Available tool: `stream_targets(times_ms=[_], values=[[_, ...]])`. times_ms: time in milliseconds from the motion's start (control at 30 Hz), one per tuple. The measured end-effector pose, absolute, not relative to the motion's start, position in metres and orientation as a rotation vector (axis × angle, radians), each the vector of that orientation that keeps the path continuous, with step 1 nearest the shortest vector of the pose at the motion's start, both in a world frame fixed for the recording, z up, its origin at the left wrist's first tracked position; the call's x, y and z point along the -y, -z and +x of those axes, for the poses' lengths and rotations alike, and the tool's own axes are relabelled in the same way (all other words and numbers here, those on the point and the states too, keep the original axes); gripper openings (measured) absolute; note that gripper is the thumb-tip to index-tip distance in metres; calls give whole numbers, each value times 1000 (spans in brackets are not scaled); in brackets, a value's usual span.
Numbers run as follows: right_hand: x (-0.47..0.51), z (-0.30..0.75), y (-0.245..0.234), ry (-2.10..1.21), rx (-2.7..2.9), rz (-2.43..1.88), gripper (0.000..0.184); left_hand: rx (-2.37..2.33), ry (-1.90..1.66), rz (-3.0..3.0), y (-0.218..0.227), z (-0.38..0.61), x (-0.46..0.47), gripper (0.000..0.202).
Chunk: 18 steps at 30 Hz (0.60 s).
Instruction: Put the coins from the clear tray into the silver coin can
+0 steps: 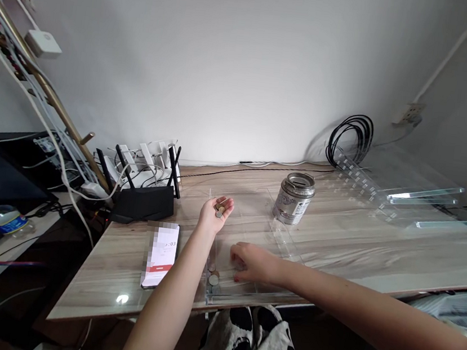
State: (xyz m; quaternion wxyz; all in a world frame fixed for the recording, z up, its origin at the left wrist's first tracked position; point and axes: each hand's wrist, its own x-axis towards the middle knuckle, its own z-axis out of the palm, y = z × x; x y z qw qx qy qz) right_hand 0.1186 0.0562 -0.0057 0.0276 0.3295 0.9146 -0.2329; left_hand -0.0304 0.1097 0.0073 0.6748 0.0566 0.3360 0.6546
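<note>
My left hand (217,214) is turned palm up, its fingers cupped around several coins (220,211). Lower and to the right, my right hand (250,261) reaches into a clear plastic tray (239,299), fingertips curled down together; what they hold, if anything, is hidden. A few more coins (214,279) lie in the tray's near left corner, left of my right hand. Behind the tray's right side stands a silver tin (293,200) with a slot in its lid.
A phone (160,257) lies left of my left forearm, in front of a black router (142,203). Clear acrylic racks (387,199) and a coiled black cable (349,139) occupy the right back. A plastic bottle (5,219) lies at the far left.
</note>
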Motion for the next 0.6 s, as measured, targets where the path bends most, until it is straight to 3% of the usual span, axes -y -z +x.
stream_targets(times_ms=[233, 400, 600], values=[[-48, 128, 8, 657, -2759, 1067, 15, -745, -1468, 127, -7, -30, -110, 26], [-47, 136, 6, 660, -2813, 1109, 31, -744, -1468, 144, -8, -30, -109, 27], [-48, 147, 1, 692, -2710, 1169, 18, -744, -1456, 132, -8, -29, -110, 26]])
